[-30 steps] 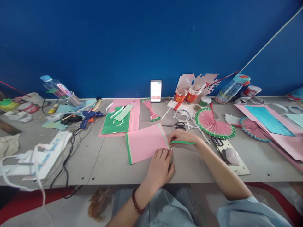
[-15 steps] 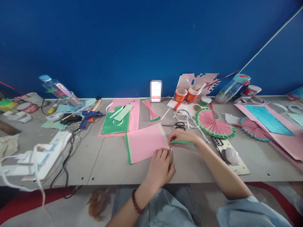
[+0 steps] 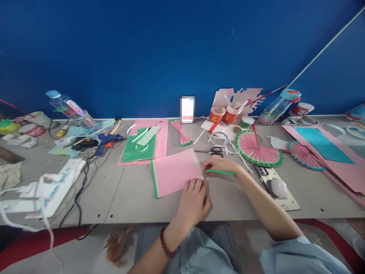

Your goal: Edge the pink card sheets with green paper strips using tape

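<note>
A sheet of pink paper (image 3: 173, 171) lies on the table, with a green strip along its left edge and a pale strip along its right edge. My left hand (image 3: 192, 199) is at its lower right corner, fingers bent and gripping that corner. Just above it, my right hand (image 3: 215, 164) pinches a narrow green paper strip (image 3: 221, 172) at the same corner. The strip's free end points right, under my right wrist. My fingers cover the point where strip and sheet meet.
Behind the sheet lie scissors (image 3: 211, 152), a green paper pack (image 3: 138, 148) and a folded pink fan (image 3: 181, 133). An opened watermelon fan (image 3: 256, 150), a phone (image 3: 264, 175) and a mouse (image 3: 279, 188) are at right. A glue gun (image 3: 108, 141) and power strip (image 3: 61, 186) sit at left.
Both hands stay at the sheet's lower right corner with hardly any movement. The whole view has shifted very slightly.
</note>
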`<state>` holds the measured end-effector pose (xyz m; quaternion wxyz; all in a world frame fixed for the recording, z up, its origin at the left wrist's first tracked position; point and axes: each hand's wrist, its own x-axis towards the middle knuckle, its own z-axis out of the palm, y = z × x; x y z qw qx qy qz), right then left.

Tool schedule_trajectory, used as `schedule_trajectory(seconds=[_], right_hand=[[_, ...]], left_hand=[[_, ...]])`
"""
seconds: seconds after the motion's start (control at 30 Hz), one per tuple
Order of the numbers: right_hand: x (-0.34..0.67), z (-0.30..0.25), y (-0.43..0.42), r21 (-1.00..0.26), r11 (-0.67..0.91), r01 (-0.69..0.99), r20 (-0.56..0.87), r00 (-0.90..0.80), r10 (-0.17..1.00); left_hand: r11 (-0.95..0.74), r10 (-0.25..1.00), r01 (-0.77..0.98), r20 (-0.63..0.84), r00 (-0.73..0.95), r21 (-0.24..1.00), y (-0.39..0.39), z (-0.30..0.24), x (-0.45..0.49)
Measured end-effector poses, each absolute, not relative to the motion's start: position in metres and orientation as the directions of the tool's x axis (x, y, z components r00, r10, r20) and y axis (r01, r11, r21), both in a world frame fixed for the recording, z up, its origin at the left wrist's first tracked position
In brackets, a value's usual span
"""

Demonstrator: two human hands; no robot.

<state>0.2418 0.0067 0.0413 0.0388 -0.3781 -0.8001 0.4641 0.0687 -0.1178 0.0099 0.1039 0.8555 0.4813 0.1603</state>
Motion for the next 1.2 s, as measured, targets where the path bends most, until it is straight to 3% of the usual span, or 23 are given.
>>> schedule_trajectory(seconds=[0.47, 0.67, 0.87, 1.03, 1.2], right_hand=[[0.245, 0.035, 0.003, -0.822, 0.176, 0.541, -0.265, -0.638, 0.723], [0.241, 0.025, 0.004, -0.857, 0.101, 0.505, -0.221, -0.537, 0.814], [0.233, 0.016, 0.006, -0.851, 0.225, 0.475, -0.042, -0.487, 0.872], [0.23, 0.014, 0.009, -0.773, 0.379, 0.508, 0.107, -0.484, 0.869], [0.227, 0.013, 0.01, -0.752, 0.421, 0.506, 0.146, -0.496, 0.856]], left_hand=[[-0.507, 0.862, 0.795, 0.186, 0.472, 0.332, -0.119, 0.01, 0.068], [-0.505, 0.863, 0.802, 0.185, 0.47, 0.32, -0.119, 0.009, 0.069], [-0.517, 0.856, 0.799, 0.202, 0.476, 0.308, -0.119, 0.01, 0.069], [-0.511, 0.86, 0.797, 0.178, 0.479, 0.321, -0.119, 0.011, 0.069], [-0.512, 0.859, 0.803, 0.185, 0.477, 0.306, -0.119, 0.01, 0.068]])
